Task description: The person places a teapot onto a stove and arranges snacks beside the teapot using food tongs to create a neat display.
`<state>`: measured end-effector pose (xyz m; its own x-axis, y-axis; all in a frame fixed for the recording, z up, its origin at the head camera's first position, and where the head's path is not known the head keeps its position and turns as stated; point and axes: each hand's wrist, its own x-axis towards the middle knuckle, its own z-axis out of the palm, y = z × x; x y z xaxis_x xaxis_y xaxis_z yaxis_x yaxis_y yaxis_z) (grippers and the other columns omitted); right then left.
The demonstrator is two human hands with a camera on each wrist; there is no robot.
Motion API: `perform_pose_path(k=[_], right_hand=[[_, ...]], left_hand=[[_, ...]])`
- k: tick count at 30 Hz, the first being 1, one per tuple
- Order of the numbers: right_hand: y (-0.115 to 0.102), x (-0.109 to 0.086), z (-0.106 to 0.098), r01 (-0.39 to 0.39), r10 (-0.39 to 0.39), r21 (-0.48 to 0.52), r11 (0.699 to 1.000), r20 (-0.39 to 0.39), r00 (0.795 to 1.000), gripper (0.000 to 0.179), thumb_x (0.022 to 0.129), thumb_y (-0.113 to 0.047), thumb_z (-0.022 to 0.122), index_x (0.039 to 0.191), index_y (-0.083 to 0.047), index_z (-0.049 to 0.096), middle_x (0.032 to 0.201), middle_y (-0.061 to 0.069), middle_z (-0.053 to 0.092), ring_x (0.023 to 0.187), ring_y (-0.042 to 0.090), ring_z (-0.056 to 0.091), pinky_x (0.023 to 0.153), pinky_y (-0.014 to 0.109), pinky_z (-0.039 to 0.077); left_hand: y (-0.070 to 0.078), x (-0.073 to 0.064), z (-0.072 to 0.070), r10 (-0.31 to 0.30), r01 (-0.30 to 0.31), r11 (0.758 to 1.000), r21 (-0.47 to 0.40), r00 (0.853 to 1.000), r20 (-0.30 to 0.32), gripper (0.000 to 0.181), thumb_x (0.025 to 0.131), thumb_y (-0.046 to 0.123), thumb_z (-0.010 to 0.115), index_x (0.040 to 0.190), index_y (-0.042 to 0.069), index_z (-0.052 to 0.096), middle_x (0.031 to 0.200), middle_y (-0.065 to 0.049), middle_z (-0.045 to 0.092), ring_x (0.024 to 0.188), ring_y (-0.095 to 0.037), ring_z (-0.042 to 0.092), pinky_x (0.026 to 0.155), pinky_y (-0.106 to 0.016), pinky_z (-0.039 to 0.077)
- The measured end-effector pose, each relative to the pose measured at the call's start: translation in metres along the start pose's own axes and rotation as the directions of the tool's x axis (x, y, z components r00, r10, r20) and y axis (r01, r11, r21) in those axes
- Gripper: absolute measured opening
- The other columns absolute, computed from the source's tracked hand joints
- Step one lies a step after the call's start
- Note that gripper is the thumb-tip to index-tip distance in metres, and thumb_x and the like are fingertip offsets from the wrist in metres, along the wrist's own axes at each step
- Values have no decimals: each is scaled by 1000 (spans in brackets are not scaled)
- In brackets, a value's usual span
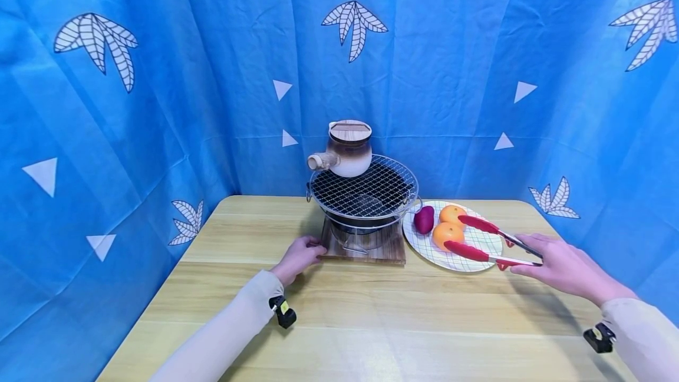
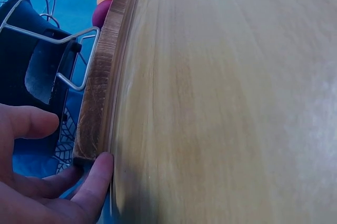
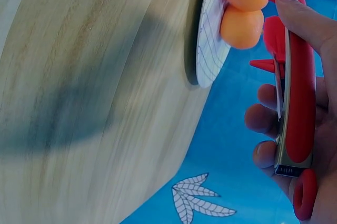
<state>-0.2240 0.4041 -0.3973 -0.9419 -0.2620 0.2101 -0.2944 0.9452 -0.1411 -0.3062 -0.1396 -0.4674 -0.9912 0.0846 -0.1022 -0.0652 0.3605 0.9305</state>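
At the front left corner of the wooden board (image 1: 389,256), we grip the edge with our left hand (image 1: 299,257), fingers partly bent; on that board stands the grill (image 1: 392,187), carrying a clay pot (image 1: 354,161). Our right hand (image 1: 567,264) has its fingers curled around red tongs (image 1: 469,252), arms spread over the plate (image 1: 477,237) on the surface (image 1: 371,311), tips beside two oranges (image 1: 445,233); we cannot tell whether they touch.

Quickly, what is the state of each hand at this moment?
Left hand: open, touching the wooden board at its edge.
Right hand: closed, holding the red tongs.
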Motion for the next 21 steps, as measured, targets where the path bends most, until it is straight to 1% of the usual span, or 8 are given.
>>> perform_pose_path(k=[3, 6, 15, 21], right_hand=[[0, 1, 1, 4, -4, -2, 1000, -2, 1000, 92, 78, -64, 76, 141, 0, 55, 132, 33, 60, 112, 48, 61, 68, 54, 59], [2, 3, 3, 16, -16, -2, 1000, -10, 1000, 90, 78, -64, 76, 140, -1, 56, 131, 31, 61, 111, 47, 62, 70, 55, 59], [1, 8, 8, 32, -32, -6, 999, -3, 999, 90, 79, -65, 74, 141, -3, 56, 132, 31, 61, 114, 49, 61, 75, 60, 57], [1, 11, 12, 52, -53, -19, 998, -23, 998, 89, 79, -63, 76, 140, 0, 57, 129, 31, 62, 113, 50, 62, 80, 62, 56]], left_hand=[[1, 0, 0, 5, -5, 1000, -5, 1000, -1, 50, 89, 14, 68, 130, -11, 54, 126, -26, 62, 92, -25, 71, 89, -40, 60], [1, 0, 2, 8, -8, 1000, -13, 1000, -7, 49, 89, 13, 67, 129, -12, 55, 126, -26, 62, 93, -25, 71, 88, -39, 60], [-1, 0, 2, 5, -5, 1000, -5, 1000, -9, 50, 90, 14, 67, 131, -11, 53, 128, -27, 61, 94, -27, 71, 90, -40, 59], [-2, 0, 3, 0, 0, 1000, 7, 1000, -16, 50, 90, 15, 67, 131, -10, 54, 127, -25, 62, 93, -25, 71, 91, -41, 59]])
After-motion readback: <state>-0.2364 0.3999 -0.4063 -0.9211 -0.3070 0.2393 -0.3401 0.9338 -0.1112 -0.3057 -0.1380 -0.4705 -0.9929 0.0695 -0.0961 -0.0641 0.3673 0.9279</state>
